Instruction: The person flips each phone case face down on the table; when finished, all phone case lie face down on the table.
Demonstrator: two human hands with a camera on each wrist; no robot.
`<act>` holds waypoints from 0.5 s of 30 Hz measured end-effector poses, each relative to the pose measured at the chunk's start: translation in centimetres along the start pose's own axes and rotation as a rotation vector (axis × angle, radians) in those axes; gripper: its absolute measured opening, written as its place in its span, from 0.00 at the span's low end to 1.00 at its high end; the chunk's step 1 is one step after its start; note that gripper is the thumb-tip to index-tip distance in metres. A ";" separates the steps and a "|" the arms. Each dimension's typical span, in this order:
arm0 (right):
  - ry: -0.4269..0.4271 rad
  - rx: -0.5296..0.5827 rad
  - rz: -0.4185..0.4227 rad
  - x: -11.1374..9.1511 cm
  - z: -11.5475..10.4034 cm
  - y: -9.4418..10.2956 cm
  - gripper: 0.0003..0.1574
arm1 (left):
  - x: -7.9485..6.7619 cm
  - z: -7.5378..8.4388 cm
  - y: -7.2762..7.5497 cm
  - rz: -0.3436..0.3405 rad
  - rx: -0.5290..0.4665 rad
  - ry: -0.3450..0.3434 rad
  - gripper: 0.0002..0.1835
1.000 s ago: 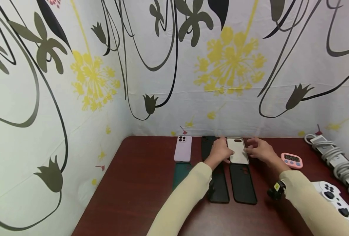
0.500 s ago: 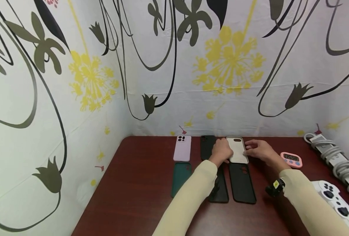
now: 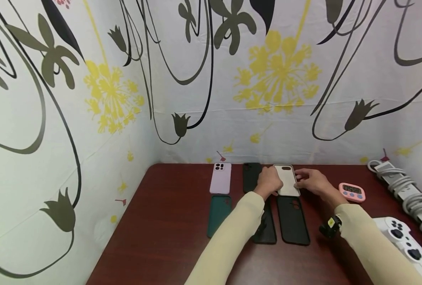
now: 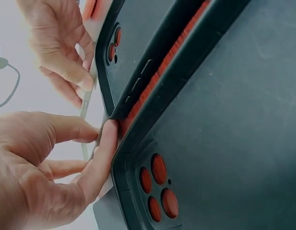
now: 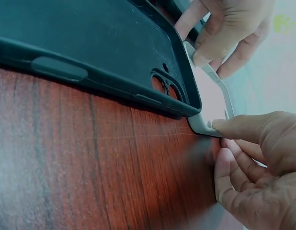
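A white phone case (image 3: pixel 287 182) lies at the back of the table, hollow side up, with a camera cutout at its far end. My left hand (image 3: pixel 269 182) pinches its left edge, thumb on the rim in the right wrist view. On the opposite edge, my right hand (image 3: pixel 314 182) pinches the case near its front corner, thumb (image 5: pixel 234 127) on top. Just in front lies a black phone case (image 3: pixel 293 221), its end right at the white one. Another black case (image 3: pixel 268 231) sits left of that, partly covered by my left arm. A dark case (image 3: pixel 250 178) is beside my left hand.
Further left are a lilac phone case (image 3: pixel 220 180) and a green one (image 3: pixel 218 215) in front of it. To the right stand a pink timer (image 3: pixel 352 192), a white game controller (image 3: pixel 407 243) and a power strip (image 3: pixel 403 188) with coiled cable. Patterned cloth (image 3: pixel 232 79) borders the table.
My left fingers have curled in closer at the white case's left edge, and the left forearm has shifted slightly right, uncovering more of the green case. The right hand has barely moved.
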State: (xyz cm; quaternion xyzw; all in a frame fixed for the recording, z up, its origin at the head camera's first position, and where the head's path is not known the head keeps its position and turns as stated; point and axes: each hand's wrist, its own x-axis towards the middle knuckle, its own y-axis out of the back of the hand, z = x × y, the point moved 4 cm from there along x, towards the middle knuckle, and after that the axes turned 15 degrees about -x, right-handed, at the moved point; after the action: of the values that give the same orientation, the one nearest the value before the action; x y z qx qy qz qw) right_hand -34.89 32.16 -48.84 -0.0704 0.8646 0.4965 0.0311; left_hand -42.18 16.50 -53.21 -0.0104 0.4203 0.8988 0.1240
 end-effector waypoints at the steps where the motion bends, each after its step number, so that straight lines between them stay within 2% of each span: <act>1: 0.001 0.004 -0.004 0.0 0.0 0.0 0.40 | 0.3 -0.1 -0.4 0.011 0.002 -0.004 0.07; 6: 0.011 0.002 -0.010 0.0 -0.1 0.0 0.40 | 0.1 0.1 -0.3 0.028 0.000 0.012 0.06; 11: 0.024 -0.024 0.028 0.2 -0.6 -0.2 0.37 | 1.0 -0.4 -0.7 0.018 -0.026 0.012 0.12; 15: 0.013 -0.053 0.078 0.2 -0.9 -0.6 0.36 | 1.4 -0.5 -1.0 0.003 -0.006 0.008 0.18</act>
State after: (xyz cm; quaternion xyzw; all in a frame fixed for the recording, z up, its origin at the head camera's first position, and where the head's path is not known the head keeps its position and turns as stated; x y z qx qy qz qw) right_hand -35.00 31.09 -48.90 -0.0405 0.8535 0.5195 0.0041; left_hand -43.39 17.06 -54.45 -0.0135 0.4182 0.9002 0.1209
